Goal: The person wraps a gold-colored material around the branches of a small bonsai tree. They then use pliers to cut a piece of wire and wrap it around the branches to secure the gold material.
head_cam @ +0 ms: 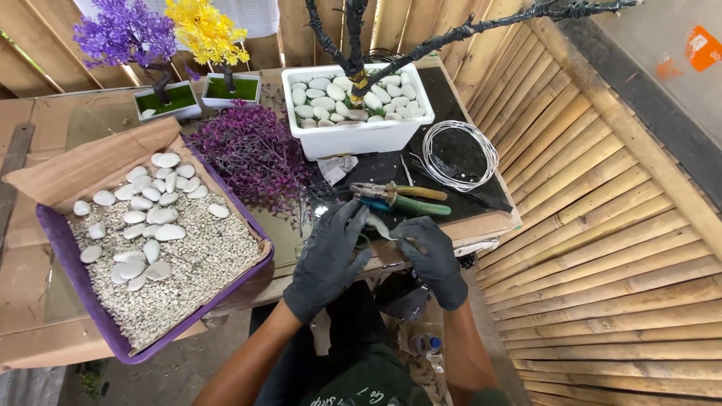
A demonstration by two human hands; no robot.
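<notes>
My left hand [329, 259] and my right hand [434, 259] both wear black gloves and meet at the near edge of the table. Between their fingertips they pinch a small pale strip [382, 227]; what it is I cannot tell. Just beyond the fingers lie pliers [402, 198] with green and yellow handles. Behind them stands a white rectangular pot [353, 131] filled with white pebbles, holding a bare black artificial tree trunk [353, 45]. A bundle of purple artificial foliage [252, 154] lies left of the pot.
A purple tray [90, 301] lined with cardboard holds gravel and white pebbles at left. A coil of white wire [460, 154] rests right of the pot. Small purple [128, 34] and yellow [204, 30] artificial trees stand at the back. A bamboo slat wall [602, 225] runs along the right.
</notes>
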